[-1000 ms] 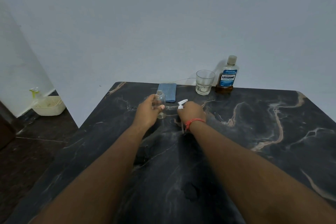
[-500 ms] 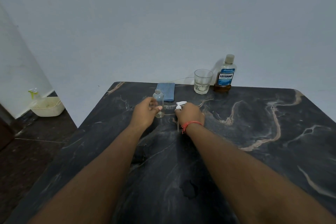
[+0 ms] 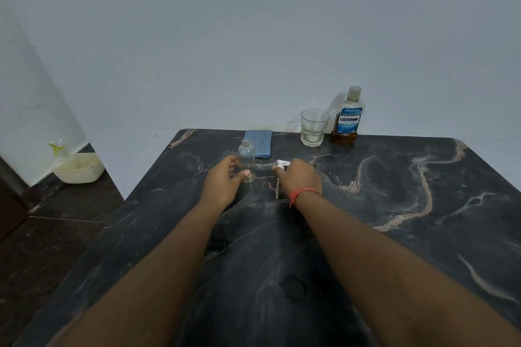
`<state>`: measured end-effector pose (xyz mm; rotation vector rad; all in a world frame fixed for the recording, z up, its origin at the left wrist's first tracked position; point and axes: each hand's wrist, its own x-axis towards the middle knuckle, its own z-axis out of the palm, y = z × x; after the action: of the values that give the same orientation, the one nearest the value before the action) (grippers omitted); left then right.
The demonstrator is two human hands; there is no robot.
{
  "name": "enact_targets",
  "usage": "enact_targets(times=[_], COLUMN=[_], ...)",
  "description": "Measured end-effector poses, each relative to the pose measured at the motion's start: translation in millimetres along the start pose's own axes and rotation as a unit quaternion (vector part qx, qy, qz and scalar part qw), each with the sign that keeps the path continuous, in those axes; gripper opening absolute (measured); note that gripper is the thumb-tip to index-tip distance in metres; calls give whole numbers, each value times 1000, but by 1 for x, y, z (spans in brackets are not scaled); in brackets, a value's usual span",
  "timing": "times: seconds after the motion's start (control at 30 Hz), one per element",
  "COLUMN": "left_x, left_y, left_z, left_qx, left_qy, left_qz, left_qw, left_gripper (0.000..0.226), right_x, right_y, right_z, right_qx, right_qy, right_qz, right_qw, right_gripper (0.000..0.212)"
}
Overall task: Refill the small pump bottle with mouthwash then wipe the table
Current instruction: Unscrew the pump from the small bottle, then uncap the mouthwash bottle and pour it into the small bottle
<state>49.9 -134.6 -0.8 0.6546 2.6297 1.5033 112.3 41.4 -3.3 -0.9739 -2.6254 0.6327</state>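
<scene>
The small clear pump bottle [image 3: 246,158] stands uncapped on the dark marble table [image 3: 394,205]. My left hand [image 3: 222,183] grips it loosely low down, thumb across its base, fingers at its left side. Just right of it, my right hand [image 3: 298,177] is closed over the white pump head [image 3: 282,163]; its nozzle pokes out past my fingers and its dip tube [image 3: 277,190] hangs down to the table. The mouthwash bottle [image 3: 348,118], blue-labelled with amber liquid at the bottom, stands capped at the table's far edge. A folded blue cloth [image 3: 260,142] lies behind the small bottle.
A drinking glass [image 3: 313,127] stands left of the mouthwash bottle at the far edge. The wall runs right behind the table. On the floor to the left sits a cream basket [image 3: 80,167] with a spray bottle [image 3: 57,146] behind it.
My left hand has set the small bottle down upright on the table and slid lower on it. My right hand with the pump head has stayed almost still.
</scene>
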Motion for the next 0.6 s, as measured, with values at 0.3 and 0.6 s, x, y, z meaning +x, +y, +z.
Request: enact_targets(times=[0.3, 0.6], left_x=[-23, -82], left_y=[10, 43], left_z=[-8, -6], left_qx=[268, 454], left_qy=[26, 4], left_qz=[82, 119], left_qw=[960, 883], left_gripper=[77, 82], right_x=[-27, -88], right_y=[34, 81], right_z=[-39, -84], right_qx=[-58, -163], right_qy=[52, 49], right_qz=[-59, -131], right_qw=[995, 977], right_gripper=[67, 81])
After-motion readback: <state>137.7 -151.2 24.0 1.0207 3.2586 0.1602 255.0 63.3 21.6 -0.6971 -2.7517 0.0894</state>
